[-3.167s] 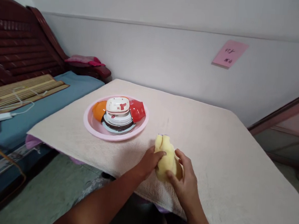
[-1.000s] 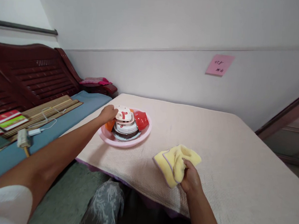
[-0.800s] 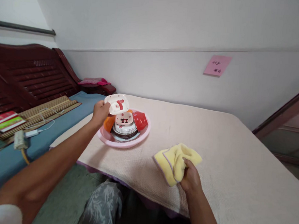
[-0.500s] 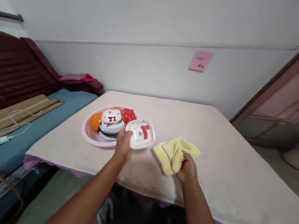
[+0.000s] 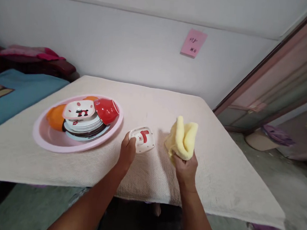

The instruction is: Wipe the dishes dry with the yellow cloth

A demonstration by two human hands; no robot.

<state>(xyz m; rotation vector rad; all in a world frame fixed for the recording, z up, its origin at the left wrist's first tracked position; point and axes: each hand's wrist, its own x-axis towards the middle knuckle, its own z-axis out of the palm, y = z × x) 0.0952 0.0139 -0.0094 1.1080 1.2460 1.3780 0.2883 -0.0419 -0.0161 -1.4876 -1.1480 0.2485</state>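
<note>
A small white dish (image 5: 146, 146) with a red pattern and dotted rim is gripped at its left edge by my left hand (image 5: 128, 151), thumb on its inner face. My right hand (image 5: 186, 167) clutches a folded yellow towel (image 5: 185, 136), held up right of the dish and apart from it. Left of my left hand stands a pink basin (image 5: 115, 130). Inside it are a stack of plates (image 5: 85, 126), a white patterned dish (image 5: 72, 110) on top, a red bowl (image 5: 106, 111) and an orange bowl (image 5: 56, 117).
The table (image 5: 154, 104) has a cream cloth and meets a white wall with a pink note (image 5: 193, 43). A blue-covered seat (image 5: 34, 85) stands at the left. On the floor at right is a bin (image 5: 260, 140) beside a framed door (image 5: 258, 80).
My view has turned right and closer to the table. The yellow towel has been raised and bunched upright in my right hand. My left hand still holds the dish.
</note>
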